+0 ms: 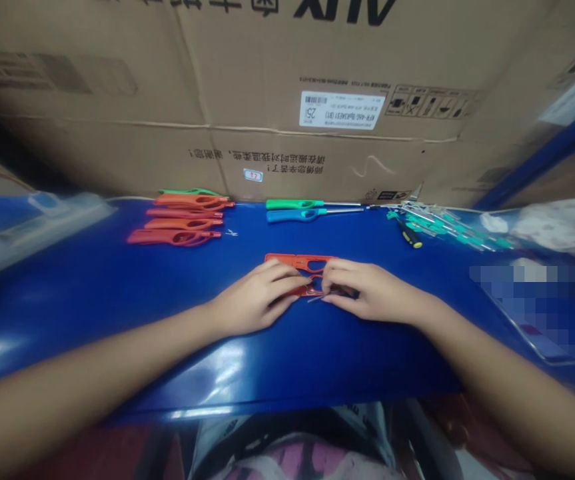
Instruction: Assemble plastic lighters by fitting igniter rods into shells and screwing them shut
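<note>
The orange upper shell lay on the blue table, well back from the near edge, with the orange lower shell just on its near side. The left hand was partly closed, fingers bent and thumb at the lower shell's near edge, holding that shell. The right hand was curled, partly closed, over the right ends of both shells; exactly what it pinched could not be told. A thin grey piece stuck out by its thumb. Bare table stretched from both hands to the near edge, with more open room left of the left wrist. Along the far edge, against the carton, stood the limits: red and orange lighters at left, small white pieces just beside them, a green lighter and blue lighter in the middle, and a teal parts pile at right, a screwdriver at its near side.
</note>
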{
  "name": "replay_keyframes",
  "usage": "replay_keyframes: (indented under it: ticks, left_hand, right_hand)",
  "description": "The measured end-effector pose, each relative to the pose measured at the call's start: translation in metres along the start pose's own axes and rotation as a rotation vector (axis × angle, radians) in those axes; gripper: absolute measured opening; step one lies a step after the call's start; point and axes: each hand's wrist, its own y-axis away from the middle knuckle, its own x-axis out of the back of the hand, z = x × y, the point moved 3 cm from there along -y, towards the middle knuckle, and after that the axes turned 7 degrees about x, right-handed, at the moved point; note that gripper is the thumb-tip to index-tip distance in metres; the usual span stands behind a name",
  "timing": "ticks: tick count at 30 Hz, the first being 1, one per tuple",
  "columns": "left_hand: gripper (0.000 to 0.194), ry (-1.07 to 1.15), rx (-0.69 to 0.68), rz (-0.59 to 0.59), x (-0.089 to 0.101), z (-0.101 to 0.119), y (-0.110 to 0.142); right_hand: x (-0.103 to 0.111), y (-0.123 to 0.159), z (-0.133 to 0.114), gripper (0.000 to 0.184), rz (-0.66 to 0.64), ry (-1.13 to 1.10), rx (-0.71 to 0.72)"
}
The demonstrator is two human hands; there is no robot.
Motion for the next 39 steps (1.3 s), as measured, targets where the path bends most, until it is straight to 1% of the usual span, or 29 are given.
replay_keyframes:
  ticks: [3, 6, 10, 12, 16, 19, 22, 25, 27, 32, 39]
  left_hand:
    - [0.031, 0.015, 0.024, -0.04, 0.0, -0.001, -0.001]
    - [0.031, 0.016, 0.036, -0.057, -0.001, -0.001, -0.002]
    - [0.031, 0.003, 0.025, -0.063, -0.001, -0.001, -0.002]
    - [0.032, -0.015, 0.006, -0.067, -0.002, -0.001, -0.001]
    - [0.031, -0.042, 0.001, -0.063, -0.001, -0.001, -0.001]
    - [0.03, -0.062, -0.001, -0.057, 0.0, 0.0, -0.002]
    - [0.028, -0.048, 0.001, -0.053, 0.0, 0.001, -0.002]
    - [0.026, 0.0, 0.041, -0.021, 0.0, 0.0, -0.002]
    - [0.027, 0.02, 0.055, 0.017, -0.001, -0.001, -0.001]
    - [0.026, -0.004, 0.01, 0.088, -0.002, 0.0, 0.002]
    - [0.025, -0.021, 0.008, 0.097, -0.002, 0.002, 0.001]
  right_hand:
    - [-0.001, 0.001, 0.001, 0.003, 0.028, -0.04, -0.011]
    - [-0.003, 0.001, 0.0, 0.011, 0.003, -0.007, 0.023]
    - [-0.005, 0.0, -0.004, 0.007, -0.01, 0.062, 0.058]
    - [-0.004, -0.001, -0.004, 0.005, 0.017, 0.048, 0.021]
    - [-0.003, -0.002, 0.0, 0.004, 0.086, 0.012, -0.106]
    - [-0.004, -0.004, 0.002, 0.007, 0.088, -0.024, -0.131]
    - [-0.005, -0.004, 0.006, 0.006, 0.11, -0.064, -0.142]
    - [-0.005, -0.005, 0.007, 0.003, 0.131, -0.045, -0.132]
    - [-0.006, -0.005, 0.008, 0.001, 0.136, 0.006, -0.128]
    - [-0.011, -0.005, 0.008, 0.004, 0.121, 0.068, -0.126]
    - [-0.012, -0.005, 0.003, 0.008, 0.106, 0.104, -0.075]
